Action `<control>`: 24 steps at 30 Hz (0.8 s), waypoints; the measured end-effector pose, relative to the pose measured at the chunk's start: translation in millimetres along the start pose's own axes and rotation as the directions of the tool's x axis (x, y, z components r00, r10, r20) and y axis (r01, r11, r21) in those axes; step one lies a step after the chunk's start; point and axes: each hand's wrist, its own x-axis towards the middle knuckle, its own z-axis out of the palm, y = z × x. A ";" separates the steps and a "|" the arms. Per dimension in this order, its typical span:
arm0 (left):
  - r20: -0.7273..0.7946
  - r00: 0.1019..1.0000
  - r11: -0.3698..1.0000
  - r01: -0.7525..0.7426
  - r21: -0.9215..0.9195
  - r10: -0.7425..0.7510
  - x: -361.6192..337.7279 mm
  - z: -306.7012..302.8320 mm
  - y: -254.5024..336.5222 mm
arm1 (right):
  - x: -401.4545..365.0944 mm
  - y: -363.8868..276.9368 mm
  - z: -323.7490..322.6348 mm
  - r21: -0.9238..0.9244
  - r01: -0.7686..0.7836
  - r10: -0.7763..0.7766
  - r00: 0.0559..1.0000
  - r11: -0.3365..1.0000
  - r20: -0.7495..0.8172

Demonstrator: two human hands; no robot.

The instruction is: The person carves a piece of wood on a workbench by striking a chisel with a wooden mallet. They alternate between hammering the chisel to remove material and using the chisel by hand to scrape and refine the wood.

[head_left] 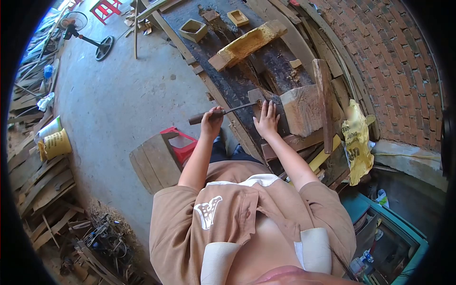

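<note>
In the head view my left hand (212, 122) is closed around the dark wooden handle of a chisel (236, 109). Its long thin metal shank points right, toward my other hand, and I cannot make out the tip clearly. My right hand (267, 120) lies flat with fingers stretched out on a dark piece of wood (255, 96) on the workbench. The metal shank ends close to its fingertips. Just right of that hand stands a large pale wood block (301, 110).
Along the workbench (216, 90) lie a long hollowed yellowish timber (249, 45), a hollowed block (193, 30) and a small wooden box (238, 18). A wooden bar (323, 104) leans near a yellow bag (357, 142). Behind my left hand is a red stool (183, 146); a fan (104, 48) stands farther off.
</note>
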 end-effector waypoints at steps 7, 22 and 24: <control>0.103 0.989 0.992 -0.111 0.059 0.104 6.0 19.4 35.0 | 15.8 -5.9 10.0 0.086 0.223 -0.204 0.960 0.971 -0.190; 0.087 0.951 0.883 -0.309 0.353 0.298 4.4 77.2 67.5 | 60.6 -52.6 -9.4 0.175 0.154 -0.138 0.985 0.972 -0.102; 0.067 0.957 0.877 -0.285 0.387 0.281 2.2 84.4 64.0 | 54.8 -42.2 -7.6 0.279 0.166 -0.122 0.978 0.946 -0.167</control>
